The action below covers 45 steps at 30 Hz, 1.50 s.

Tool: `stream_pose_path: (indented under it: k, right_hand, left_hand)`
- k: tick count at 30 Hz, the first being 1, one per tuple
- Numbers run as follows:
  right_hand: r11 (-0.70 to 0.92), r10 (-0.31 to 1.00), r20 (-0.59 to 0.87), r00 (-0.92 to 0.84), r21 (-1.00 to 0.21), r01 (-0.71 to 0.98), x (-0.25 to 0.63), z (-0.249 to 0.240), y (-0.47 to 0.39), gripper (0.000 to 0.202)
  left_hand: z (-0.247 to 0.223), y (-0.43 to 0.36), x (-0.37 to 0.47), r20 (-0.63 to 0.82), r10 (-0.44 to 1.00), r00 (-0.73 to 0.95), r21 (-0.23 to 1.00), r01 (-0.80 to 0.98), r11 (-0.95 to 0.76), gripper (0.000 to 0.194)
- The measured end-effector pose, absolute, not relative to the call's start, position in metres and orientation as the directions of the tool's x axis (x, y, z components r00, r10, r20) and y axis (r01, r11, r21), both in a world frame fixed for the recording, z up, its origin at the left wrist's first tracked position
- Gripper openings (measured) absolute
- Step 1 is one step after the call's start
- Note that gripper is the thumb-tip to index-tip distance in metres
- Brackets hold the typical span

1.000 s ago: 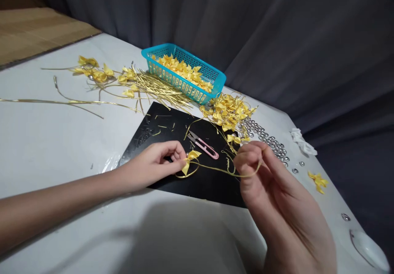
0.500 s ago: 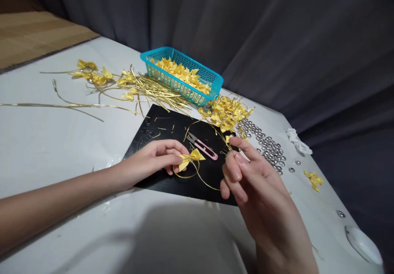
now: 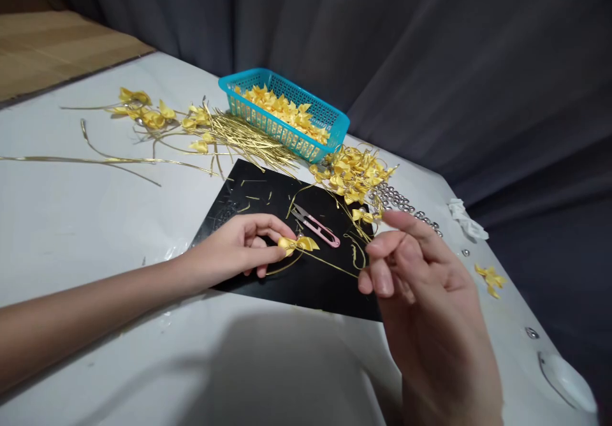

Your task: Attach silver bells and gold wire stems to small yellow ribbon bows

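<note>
Between the thumb and fingers of my left hand (image 3: 253,244) is a small yellow ribbon bow (image 3: 306,244), held over a black mat (image 3: 306,289). A thin gold cord (image 3: 335,264) stretches from the bow to my right hand (image 3: 425,279), whose fingers are pinched on its far part; the cord's end is hidden there. Another stretch of cord curves beneath the bow. Just beyond the bow, pink-handled thread snips (image 3: 316,225) lie on the mat among cord scraps.
A blue basket (image 3: 342,126) holds many yellow bows. Beside it lie a bundle of gold cords (image 3: 248,139) and a heap of corded bows (image 3: 356,174). Silver beads (image 3: 406,203) spread at the right, near a crumpled white piece (image 3: 466,220). A white computer mouse (image 3: 567,381) sits at the lower right.
My right hand has moved right, drawing the cord straighter. The loop by the bow has become smaller, and the bow has turned slightly in my left hand.
</note>
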State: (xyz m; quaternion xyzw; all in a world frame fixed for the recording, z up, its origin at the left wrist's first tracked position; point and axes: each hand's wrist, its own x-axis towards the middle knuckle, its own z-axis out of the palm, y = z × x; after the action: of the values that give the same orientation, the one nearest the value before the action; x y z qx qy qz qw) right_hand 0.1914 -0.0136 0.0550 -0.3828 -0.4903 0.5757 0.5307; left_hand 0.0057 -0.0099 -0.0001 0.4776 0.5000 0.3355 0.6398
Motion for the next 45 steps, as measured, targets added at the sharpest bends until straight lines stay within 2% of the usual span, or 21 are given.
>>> stream_pose_path:
  k: [13,19,22,24,29,33,40,45]
  right_hand:
    - [0.067,0.992,0.095,-0.08,-0.952,-0.299,0.193,0.059,-0.017,0.005]
    - [0.104,0.995,0.102,0.023,-0.973,-0.204,0.187,0.056,-0.018,0.006]
    - [0.068,0.998,0.069,-0.015,-0.997,-0.043,0.177,0.048,-0.021,0.002]
    - [-0.013,0.998,-0.015,-0.055,-1.0,0.027,0.169,0.04,-0.023,0.005]
    - [-0.053,0.996,-0.053,-0.071,-0.999,-0.002,0.154,0.013,-0.026,0.02]
    - [-0.037,0.996,-0.038,-0.085,-0.999,0.01,0.152,0.0,-0.025,0.02]
    - [-0.037,0.998,-0.04,-0.058,-0.998,0.054,0.151,-0.002,-0.023,0.022]
    - [-0.037,0.998,-0.038,-0.048,-0.999,0.034,0.152,-0.001,-0.022,0.023]
  left_hand:
    - [0.001,-0.011,0.009,-0.354,0.907,0.228,0.935,0.077,0.346,0.017]
    - [-0.004,-0.012,0.009,-0.323,0.917,0.234,0.946,0.049,0.321,0.016]
    - [-0.006,-0.013,0.007,-0.276,0.929,0.245,0.957,-0.021,0.29,0.016]
    - [-0.005,-0.013,0.006,-0.256,0.931,0.26,0.956,-0.078,0.284,0.017]
    - [-0.003,-0.013,0.006,-0.282,0.916,0.287,0.942,-0.099,0.321,0.018]
    - [-0.004,-0.012,0.006,-0.305,0.923,0.235,0.923,-0.165,0.347,0.029]
    - [-0.003,-0.01,0.002,-0.349,0.898,0.268,0.882,-0.231,0.411,0.014]
    - [-0.001,-0.012,0.005,-0.393,0.856,0.336,0.792,-0.349,0.501,0.011]
